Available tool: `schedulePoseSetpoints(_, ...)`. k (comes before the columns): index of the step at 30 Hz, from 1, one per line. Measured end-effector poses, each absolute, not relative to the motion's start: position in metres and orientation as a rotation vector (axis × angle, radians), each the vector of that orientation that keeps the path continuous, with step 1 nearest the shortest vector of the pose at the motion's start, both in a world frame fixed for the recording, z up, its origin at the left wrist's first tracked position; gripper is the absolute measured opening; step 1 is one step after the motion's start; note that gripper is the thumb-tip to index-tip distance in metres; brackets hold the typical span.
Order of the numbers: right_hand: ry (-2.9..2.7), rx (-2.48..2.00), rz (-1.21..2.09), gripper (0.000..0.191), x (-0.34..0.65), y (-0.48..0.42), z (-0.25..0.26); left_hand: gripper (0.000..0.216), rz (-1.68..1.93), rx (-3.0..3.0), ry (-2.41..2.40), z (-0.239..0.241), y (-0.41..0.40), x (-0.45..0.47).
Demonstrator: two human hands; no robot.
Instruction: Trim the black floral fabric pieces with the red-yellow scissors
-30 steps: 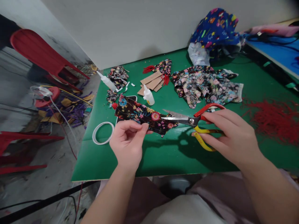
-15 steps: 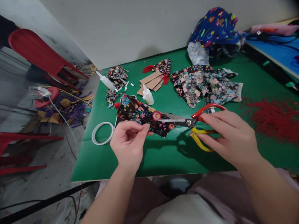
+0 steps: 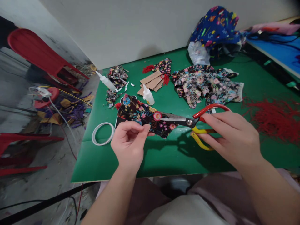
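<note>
A dark flowered cloth (image 3: 142, 114) slanted above the table (image 3: 161, 167), in from the near edge, with red-and-yellow-handled scissors (image 3: 189, 122) at its right part, blades pointing toward the left edge.

The floral strip (image 3: 140, 114) is covering most of a dark, white-edged slab (image 3: 119, 120), perhaps a phone, towards nine o'clock from centre. The left hand (image 3: 128, 140) is hiding part of the strip's lower edge, while the right hand (image 3: 231, 134) is masking part of the handles of the scissors (image 3: 189, 122). At two o'clock the right edge is cutting off a blue board (image 3: 278, 53); at three, red strands (image 3: 274, 123) are blurring together.
</note>
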State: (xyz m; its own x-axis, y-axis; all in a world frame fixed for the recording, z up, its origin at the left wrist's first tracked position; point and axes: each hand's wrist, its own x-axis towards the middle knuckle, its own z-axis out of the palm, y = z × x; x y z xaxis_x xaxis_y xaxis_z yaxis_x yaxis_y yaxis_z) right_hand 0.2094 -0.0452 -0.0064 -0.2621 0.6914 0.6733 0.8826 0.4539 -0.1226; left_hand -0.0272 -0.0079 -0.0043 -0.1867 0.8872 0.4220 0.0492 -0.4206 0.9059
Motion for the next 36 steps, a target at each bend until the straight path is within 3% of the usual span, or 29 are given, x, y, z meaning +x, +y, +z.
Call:
schedulePoseSetpoints(24,-2.021,-1.396,-0.400,0.024,0.2073,-0.0450,-0.0043,0.015,1.626,1.440,1.146,-0.0053,-0.0079,-0.0270)
schedulePoseSetpoints(36,-2.040,-1.452,-0.237,0.035,0.2090,-0.0422,-0.0056,0.016,1.674,1.456,1.173,-0.0028,-0.0067,-0.0280)
